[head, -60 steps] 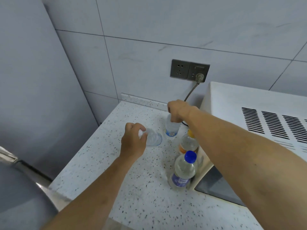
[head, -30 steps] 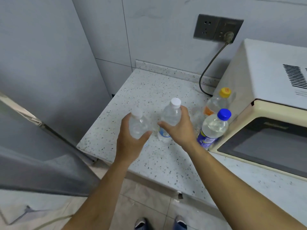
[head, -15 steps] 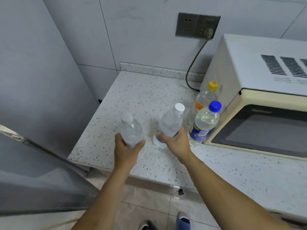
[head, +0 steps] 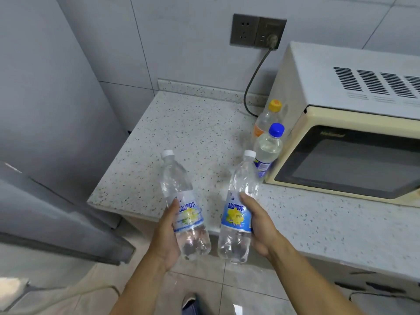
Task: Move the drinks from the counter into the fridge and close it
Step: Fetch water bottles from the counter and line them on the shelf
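The clear plastic bottle with a white cap (head: 185, 208), gripped by the left hand (head: 167, 233), carries a blue-and-white label with a yellow lemon motif and a row of Chinese characters in blue, too blurred to read. The second clear plastic bottle with a white cap (head: 238, 212), gripped by the right hand (head: 259, 226), bears the same label; its characters appear to read "盐汽水", though not with certainty. Beyond the right hand, the cream microwave oven (head: 341, 142) shows a small brand word on its dark door, seemingly "National". The blue-capped bottle (head: 268, 151) beside it has a blue label, illegible.
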The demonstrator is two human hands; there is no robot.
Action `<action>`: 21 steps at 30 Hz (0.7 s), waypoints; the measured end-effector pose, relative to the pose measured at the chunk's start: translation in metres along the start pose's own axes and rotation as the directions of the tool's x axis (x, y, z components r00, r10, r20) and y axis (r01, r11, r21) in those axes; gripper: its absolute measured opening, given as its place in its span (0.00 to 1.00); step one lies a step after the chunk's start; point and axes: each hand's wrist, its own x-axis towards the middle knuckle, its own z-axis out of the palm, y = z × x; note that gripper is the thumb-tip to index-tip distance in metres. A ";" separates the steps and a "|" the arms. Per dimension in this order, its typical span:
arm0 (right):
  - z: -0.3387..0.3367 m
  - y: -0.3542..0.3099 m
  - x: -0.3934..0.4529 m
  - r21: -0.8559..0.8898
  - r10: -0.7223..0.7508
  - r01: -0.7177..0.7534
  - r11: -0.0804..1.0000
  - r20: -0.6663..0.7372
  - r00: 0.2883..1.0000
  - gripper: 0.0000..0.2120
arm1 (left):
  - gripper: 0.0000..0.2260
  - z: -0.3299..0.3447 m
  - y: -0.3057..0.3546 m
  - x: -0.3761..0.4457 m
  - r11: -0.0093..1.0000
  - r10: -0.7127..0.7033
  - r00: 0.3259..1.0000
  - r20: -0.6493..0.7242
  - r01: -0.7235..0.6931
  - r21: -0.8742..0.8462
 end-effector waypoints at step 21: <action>-0.015 0.105 -0.060 -0.321 0.391 -0.291 0.901 0.315 0.865 0.34 | 0.17 -0.031 -0.110 -0.173 0.980 0.038 0.891 -0.452 -0.122 -0.157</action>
